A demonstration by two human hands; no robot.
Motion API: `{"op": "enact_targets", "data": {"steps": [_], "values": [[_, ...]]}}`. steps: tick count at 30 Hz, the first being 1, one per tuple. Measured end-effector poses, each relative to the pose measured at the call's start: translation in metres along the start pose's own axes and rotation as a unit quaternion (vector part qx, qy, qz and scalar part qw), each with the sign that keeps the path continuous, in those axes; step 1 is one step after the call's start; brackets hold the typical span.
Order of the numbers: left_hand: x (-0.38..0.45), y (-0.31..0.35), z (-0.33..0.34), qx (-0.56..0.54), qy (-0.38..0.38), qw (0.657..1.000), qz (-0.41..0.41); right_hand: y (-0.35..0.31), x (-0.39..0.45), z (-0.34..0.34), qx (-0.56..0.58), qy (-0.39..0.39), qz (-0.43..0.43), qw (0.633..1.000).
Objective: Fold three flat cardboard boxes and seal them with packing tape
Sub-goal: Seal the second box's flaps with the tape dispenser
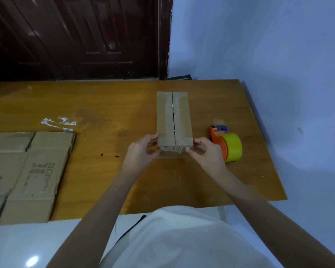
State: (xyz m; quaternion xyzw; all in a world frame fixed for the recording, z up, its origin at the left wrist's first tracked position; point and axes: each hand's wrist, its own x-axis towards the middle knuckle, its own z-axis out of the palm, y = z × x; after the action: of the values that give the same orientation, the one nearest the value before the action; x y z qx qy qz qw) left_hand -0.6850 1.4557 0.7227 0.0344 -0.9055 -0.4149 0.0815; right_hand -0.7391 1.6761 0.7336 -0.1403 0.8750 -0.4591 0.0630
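Flat cardboard stack (27,176) runs off frame at left; print on it unreadable. Mid-table (124,186), both arms reach fwd: left hand (141,151) and right hand (205,151) pinch the taped box's (173,120) near corners, apparently w/ fingertips. Tape dispenser (227,145) sits just right.

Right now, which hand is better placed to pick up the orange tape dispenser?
Right hand: the orange dispenser with yellow tape stands just beside it, while the left hand holds the brown cardboard box's far side.

A wooden table (104,105) bears white smears (58,122) at its left; behind it stand a dark brown door (72,35) far left and a pale blue wall (259,45) right
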Motion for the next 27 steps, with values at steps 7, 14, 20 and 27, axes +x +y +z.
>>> {"op": "enact_targets", "data": {"steps": [7, 14, 20, 27], "values": [[0.001, 0.006, -0.013, -0.043, -0.03, 0.999, -0.011, -0.007, -0.001, -0.015, 0.034, -0.09, -0.034, 0.995], [0.004, 0.013, -0.008, 0.021, -0.029, 0.998, 0.044, -0.002, 0.014, -0.014, -0.041, -0.073, -0.047, 0.995], [0.005, 0.012, -0.007, 0.02, -0.023, 0.998, 0.057, 0.007, 0.013, -0.014, -0.116, -0.048, -0.115, 0.985], [0.006, 0.022, 0.002, 0.073, 0.027, 0.997, 0.015, 0.012, 0.0, 0.002, -0.14, -0.037, -0.14, 0.98]]}}
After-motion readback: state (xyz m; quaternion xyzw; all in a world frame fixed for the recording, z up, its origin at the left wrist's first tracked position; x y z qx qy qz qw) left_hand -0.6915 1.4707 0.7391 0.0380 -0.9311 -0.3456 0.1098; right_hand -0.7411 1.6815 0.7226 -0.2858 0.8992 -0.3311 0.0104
